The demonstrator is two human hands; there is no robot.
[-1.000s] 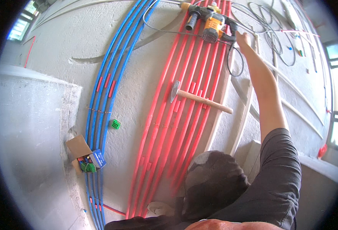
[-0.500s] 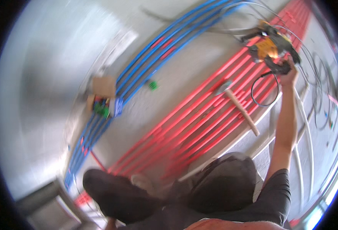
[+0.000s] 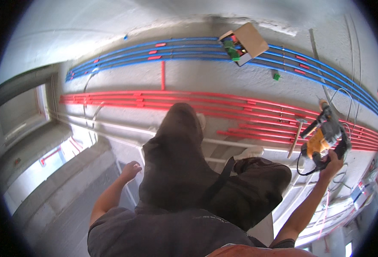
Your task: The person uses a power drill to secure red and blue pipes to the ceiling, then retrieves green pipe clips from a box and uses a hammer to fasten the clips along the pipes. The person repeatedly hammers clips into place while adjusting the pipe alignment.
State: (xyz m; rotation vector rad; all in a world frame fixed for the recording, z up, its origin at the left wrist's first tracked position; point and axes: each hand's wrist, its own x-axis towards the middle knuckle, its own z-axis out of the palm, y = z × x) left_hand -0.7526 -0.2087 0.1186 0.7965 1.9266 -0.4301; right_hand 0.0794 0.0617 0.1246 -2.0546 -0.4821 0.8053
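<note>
My right hand [image 3: 332, 162] grips the handle of a yellow and black power drill [image 3: 324, 136], held up off the concrete floor on the right. A black cord loops down from the drill. A hammer [image 3: 295, 136] with a wooden handle lies on the red pipes just left of the drill. My left hand [image 3: 130, 170] hangs free on the left with its fingers apart, holding nothing. My dark trouser legs [image 3: 184, 162] fill the middle.
Red pipes [image 3: 197, 102] and blue pipes [image 3: 189, 48] run in bundles across the concrete floor. An open cardboard box [image 3: 244, 43] with green parts sits on the blue pipes; a small green piece [image 3: 276, 76] lies nearby. White conduits and loose cables run at right.
The view has swung round strongly. My right hand has lifted the drill off the red pipes and brought it closer. The hammer stays on the pipes.
</note>
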